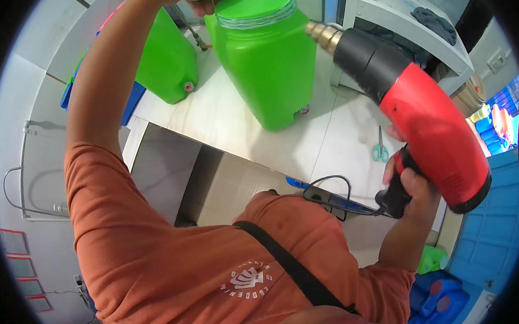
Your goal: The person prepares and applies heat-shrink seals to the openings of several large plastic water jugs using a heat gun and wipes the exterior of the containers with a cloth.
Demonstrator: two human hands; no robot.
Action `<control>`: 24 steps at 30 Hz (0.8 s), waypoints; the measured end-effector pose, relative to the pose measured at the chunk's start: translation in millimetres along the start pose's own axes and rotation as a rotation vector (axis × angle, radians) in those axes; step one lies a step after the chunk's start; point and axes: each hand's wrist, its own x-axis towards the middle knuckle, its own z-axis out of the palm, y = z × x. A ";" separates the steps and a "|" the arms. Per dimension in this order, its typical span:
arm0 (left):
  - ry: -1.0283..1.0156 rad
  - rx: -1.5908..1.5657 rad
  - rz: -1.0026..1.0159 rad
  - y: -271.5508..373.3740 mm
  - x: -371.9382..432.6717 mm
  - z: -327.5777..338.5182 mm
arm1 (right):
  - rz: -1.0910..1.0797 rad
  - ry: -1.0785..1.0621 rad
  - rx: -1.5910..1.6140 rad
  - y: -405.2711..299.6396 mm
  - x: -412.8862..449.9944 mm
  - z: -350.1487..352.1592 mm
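My right hand [410,186] is closed around the black handle of a red and black heat gun [436,124]. Its metal nozzle points toward the upper side of a green plastic jug [268,70], with a gap between them. A clear, wrinkled band [257,16] circles the jug's neck just under its green lid [252,1]. At the top edge my left hand [205,3] rests by the lid, its fingers bent beside the jug's top; it is partly out of frame, so its hold is unclear. A small fitting [304,109] sits low on the jug.
Another green jug [168,61] stands to the left on the white tiled counter [302,147]. Scissors with teal handles [380,150] lie near my right hand. The heat gun's black cord [349,188] loops over the counter's front edge. A white shelf [409,16] stands at the back right.
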 end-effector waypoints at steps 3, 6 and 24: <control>0.077 0.092 0.040 10.3 -18.2 -3.4 | -0.134 -0.129 0.112 -8.5 5.8 2.7; 0.284 0.042 0.626 -16.5 8.3 1.4 | -0.109 -0.095 0.082 -11.2 16.5 -2.7; 0.356 0.185 0.587 9.3 8.5 48.7 | -0.284 -0.121 -1.392 -41.1 319.3 -46.4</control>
